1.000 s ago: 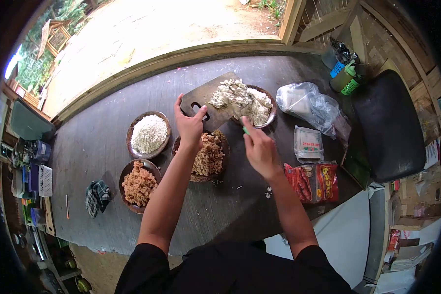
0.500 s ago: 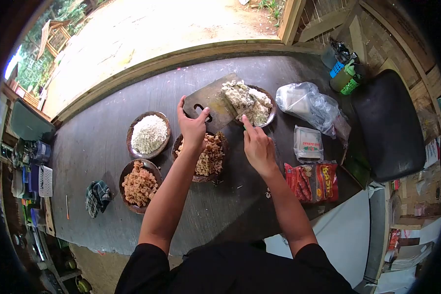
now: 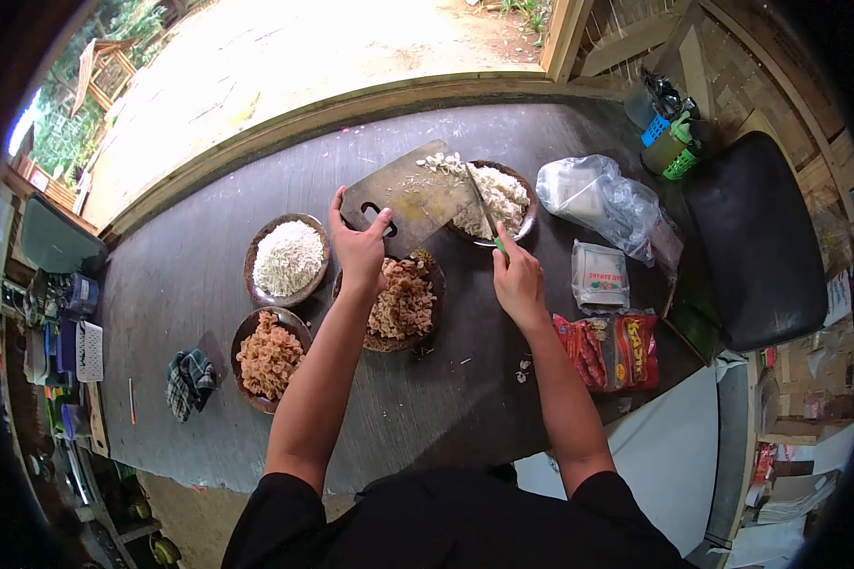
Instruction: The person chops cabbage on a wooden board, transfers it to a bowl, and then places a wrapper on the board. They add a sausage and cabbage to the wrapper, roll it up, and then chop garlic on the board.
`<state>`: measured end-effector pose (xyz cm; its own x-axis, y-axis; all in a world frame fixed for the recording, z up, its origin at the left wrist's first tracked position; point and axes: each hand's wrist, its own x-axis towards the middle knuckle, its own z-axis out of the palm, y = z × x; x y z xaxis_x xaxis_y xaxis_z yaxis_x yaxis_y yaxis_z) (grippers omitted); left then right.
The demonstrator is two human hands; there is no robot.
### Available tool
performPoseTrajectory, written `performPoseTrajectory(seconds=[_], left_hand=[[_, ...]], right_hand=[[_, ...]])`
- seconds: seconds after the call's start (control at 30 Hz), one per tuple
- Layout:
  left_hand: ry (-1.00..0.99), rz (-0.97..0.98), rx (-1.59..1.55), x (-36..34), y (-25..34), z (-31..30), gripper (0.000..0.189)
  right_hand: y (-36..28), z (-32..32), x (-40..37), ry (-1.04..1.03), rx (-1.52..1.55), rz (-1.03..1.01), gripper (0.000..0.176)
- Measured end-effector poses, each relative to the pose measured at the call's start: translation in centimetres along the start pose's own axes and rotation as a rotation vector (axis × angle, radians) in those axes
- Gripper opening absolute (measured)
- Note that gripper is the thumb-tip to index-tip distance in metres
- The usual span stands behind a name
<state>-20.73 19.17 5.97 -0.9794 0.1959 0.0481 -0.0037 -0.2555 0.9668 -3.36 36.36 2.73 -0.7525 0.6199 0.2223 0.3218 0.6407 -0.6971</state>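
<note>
Since 1 second ago, up on the table (image 3: pixel 209 313), the board (image 3: pixel 417 194) has shed most of its pile (image 3: pixel 505 192) into the bowl (image 3: pixel 529 214) under its far edge. Left hand (image 3: pixel 359 248) grips the board's handle, holding it tilted; right hand (image 3: pixel 519 280) is wrapped around a knife (image 3: pixel 482 204), blade laid across the board. A few bits (image 3: pixel 438 163) cling on top. Push too hard and the bowl could tip, or bits scatter.
</note>
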Motion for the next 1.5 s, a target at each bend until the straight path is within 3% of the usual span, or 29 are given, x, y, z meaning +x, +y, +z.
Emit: performPoseTrajectory(seconds=[0.27,0.47,0.63,1.03,1.5], left_hand=[[0.0,0.003,-0.032,-0.3,0.7,-0.3,0.075],[-0.008,0.026,-0.048,-0.9,1.3,-0.4,0.074],[-0.028,0.094,0.082,-0.8,0.7,-0.8,0.077],[-0.061,0.048,0.023,-1.5,1.1,-1.0,0.076],[-0.109,0.016,-0.011,-1.1,3.5,-1.1,0.076]], right_hand=[[0.3,-0.1,-0.5,0.058,0.052,-0.003,0.047],[-5.3,0.2,-2.1,-0.023,-0.067,-0.252,0.049],[-6.0,0.8,-2.0,-0.044,-0.143,-0.334,0.053],[-1.0,0.3,-1.0,0.011,-0.151,-0.087,0.048],[1.3,0.6,-0.9,0.063,-0.079,-0.133,0.049]])
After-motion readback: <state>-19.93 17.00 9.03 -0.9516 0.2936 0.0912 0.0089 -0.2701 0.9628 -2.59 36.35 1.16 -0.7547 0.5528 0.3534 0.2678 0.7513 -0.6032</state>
